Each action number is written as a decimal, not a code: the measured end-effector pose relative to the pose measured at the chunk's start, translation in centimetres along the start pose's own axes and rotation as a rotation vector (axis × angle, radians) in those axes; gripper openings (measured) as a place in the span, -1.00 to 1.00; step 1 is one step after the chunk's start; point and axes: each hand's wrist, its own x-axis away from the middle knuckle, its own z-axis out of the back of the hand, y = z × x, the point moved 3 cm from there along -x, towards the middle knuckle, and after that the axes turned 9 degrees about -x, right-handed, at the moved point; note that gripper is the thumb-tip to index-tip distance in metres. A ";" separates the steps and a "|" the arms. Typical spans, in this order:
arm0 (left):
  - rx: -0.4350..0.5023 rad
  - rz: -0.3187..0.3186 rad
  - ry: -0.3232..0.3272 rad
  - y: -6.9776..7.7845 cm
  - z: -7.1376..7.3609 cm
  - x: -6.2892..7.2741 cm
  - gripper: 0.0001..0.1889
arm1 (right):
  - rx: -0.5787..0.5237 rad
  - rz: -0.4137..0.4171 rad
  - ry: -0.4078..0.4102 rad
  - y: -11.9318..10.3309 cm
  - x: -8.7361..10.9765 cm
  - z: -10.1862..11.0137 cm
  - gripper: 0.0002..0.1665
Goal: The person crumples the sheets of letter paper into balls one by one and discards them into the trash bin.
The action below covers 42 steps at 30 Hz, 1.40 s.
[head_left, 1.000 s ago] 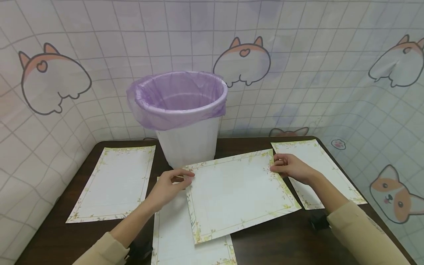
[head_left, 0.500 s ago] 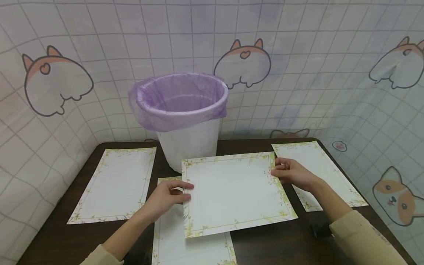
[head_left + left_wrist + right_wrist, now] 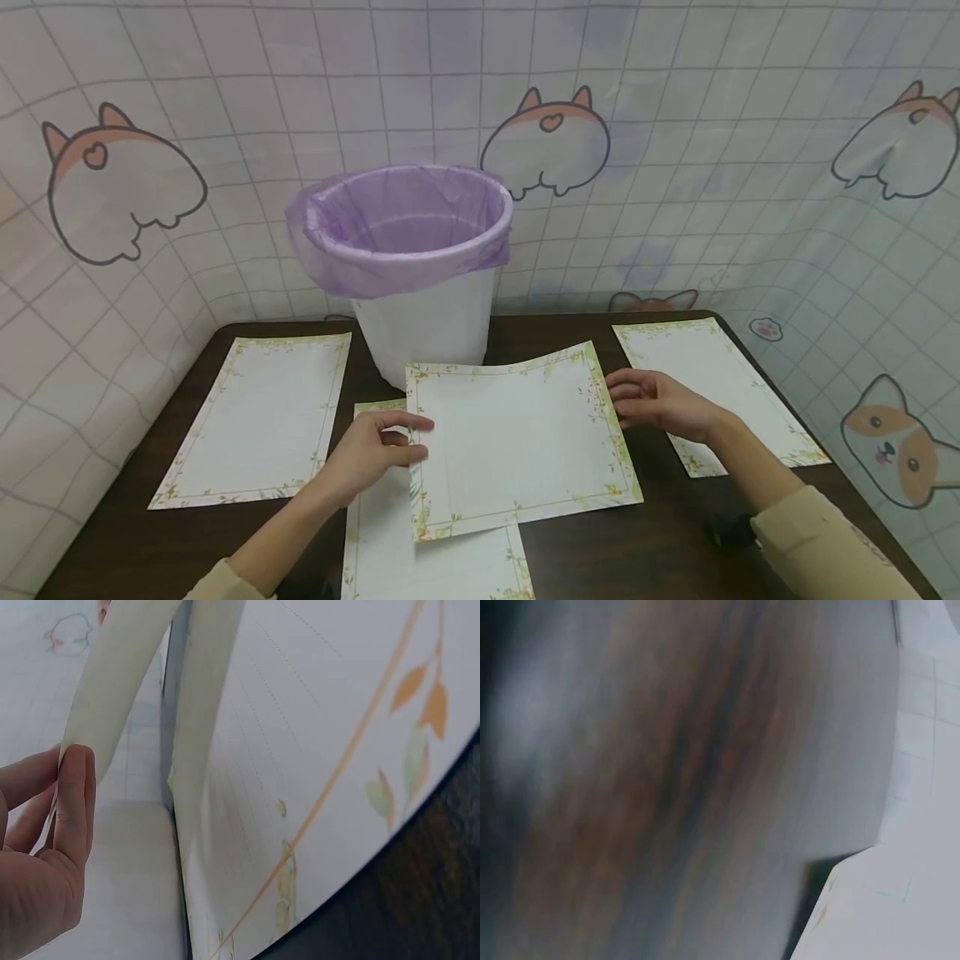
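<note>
In the head view my left hand (image 3: 365, 458) pinches the left edge of a floral-bordered sheet of writing paper (image 3: 510, 446), held over the table. The left wrist view shows the left hand (image 3: 49, 847) pinching the sheet's pale back side (image 3: 112, 690) between thumb and fingers. Slightly curved along its top, the sheet has its upper right corner bent up. At the sheet's right edge is my right hand (image 3: 667, 404), fingers loosely bent, tips right beside the border. Beneath the held sheet lies a second sheet (image 3: 390, 533), partly covered. The right hand is out of its own wrist view.
A white trash can (image 3: 427, 325) lined with a purple bag (image 3: 405, 271) stands at the back of the dark table (image 3: 600, 550). Flat bordered sheets lie at left (image 3: 262, 417) and right (image 3: 697, 367). Behind is a gridded wall covering (image 3: 675, 167) with corgi drawings.
The held sheet has shifted left and its right end has bent up. The right fingertips, earlier overlapping the sheet's right border, are now just beside it. The left hand moved slightly lower.
</note>
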 end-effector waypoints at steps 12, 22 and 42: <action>-0.060 -0.044 0.018 0.3 -0.9 -0.5 -0.69 | 0.142 0.035 -0.112 -0.9 -1.3 -2.8 -0.47; -0.157 -0.091 0.031 0.4 -1.8 -0.6 -0.70 | 0.280 0.126 -0.052 -0.4 -3.8 -5.0 -0.49; -0.226 -0.123 0.057 1.2 -2.6 -1.0 -0.64 | 0.226 -0.016 0.017 0.9 -6.5 -9.1 -0.33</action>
